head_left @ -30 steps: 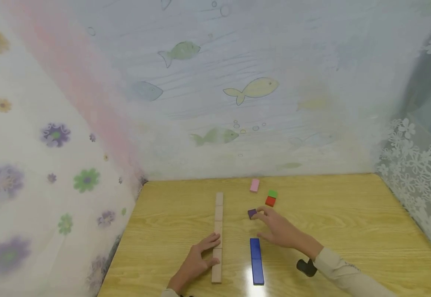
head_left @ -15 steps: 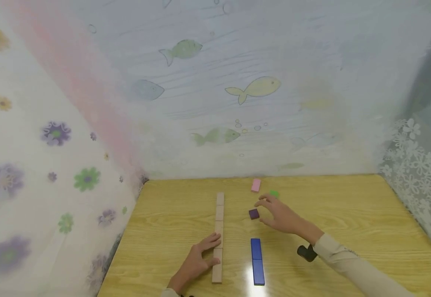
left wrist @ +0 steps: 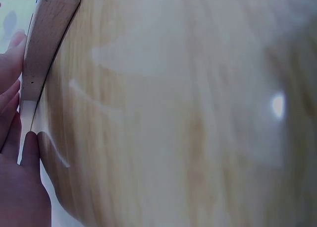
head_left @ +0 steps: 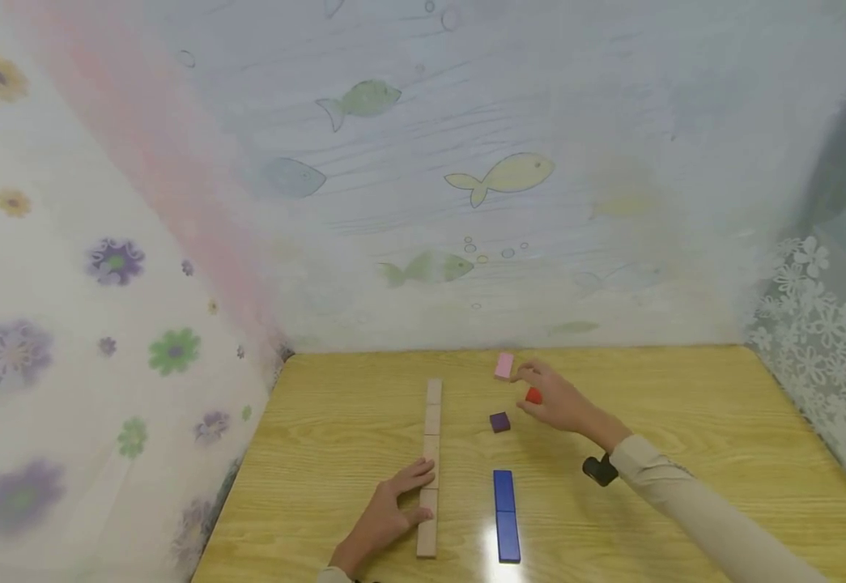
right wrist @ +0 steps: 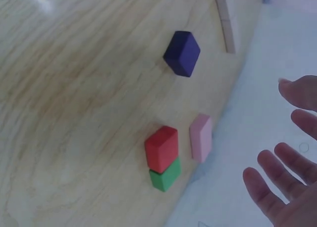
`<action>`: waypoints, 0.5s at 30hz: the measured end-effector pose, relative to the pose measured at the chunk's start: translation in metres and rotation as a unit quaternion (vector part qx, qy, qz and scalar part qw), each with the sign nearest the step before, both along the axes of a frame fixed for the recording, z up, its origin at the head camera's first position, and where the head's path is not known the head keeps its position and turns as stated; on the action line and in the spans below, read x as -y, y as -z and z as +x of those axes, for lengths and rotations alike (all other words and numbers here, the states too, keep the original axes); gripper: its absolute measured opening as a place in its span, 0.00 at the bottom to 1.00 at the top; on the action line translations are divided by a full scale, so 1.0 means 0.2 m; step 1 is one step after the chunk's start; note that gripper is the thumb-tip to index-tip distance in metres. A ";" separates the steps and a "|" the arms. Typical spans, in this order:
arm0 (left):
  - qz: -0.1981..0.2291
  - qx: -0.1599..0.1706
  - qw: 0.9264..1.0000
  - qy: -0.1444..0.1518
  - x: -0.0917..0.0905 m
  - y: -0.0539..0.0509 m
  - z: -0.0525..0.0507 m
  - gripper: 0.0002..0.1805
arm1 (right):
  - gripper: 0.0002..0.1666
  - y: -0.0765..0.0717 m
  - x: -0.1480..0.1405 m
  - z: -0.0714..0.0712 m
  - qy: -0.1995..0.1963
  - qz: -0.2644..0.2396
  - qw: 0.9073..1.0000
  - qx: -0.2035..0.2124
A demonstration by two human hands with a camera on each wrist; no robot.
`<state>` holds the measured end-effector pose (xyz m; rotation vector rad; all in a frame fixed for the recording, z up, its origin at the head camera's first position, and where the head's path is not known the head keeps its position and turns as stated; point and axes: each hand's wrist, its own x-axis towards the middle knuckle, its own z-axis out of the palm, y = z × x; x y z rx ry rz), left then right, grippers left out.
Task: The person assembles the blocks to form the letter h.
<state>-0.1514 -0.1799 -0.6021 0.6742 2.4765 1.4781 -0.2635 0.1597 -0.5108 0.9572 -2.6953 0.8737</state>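
Observation:
In the head view a straight row of plain wooden blocks (head_left: 432, 418) runs away from the person. My left hand (head_left: 386, 514) rests against its near part, fingertips and thumb touching the wood. My right hand (head_left: 567, 405) hovers over the far side of the table, holding nothing, with its fingers spread. Under it lies a red block (head_left: 533, 395); a green block (right wrist: 167, 174) touching the red one shows in the right wrist view. A pink block (head_left: 504, 365) lies just beyond the fingertips. Nearer the person sits a dark purple block (head_left: 499, 422).
Two blue blocks (head_left: 507, 534) lie end to end to the right of the wooden row. The wooden table (head_left: 685, 437) meets a painted wall (head_left: 423, 202) at its back edge. A small black device (head_left: 601, 470) shows at the right wrist.
My right hand has moved from the purple block, up and slightly right, to above the red and green blocks. The purple block stays in place. My left hand has not visibly moved.

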 end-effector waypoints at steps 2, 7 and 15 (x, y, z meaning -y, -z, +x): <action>0.002 -0.004 1.000 0.001 0.00 0.00 0.00 0.33 | 0.19 0.00 0.00 -0.03 -0.006 -0.004 1.000 -0.002; 0.005 -0.002 1.000 0.001 0.00 0.01 0.00 0.33 | 0.20 -0.02 0.02 -0.08 -0.017 0.001 1.000 -0.011; 0.008 -0.016 1.000 0.009 0.00 0.00 0.00 0.33 | 0.21 -0.02 0.05 -0.18 -0.025 0.031 0.999 -0.004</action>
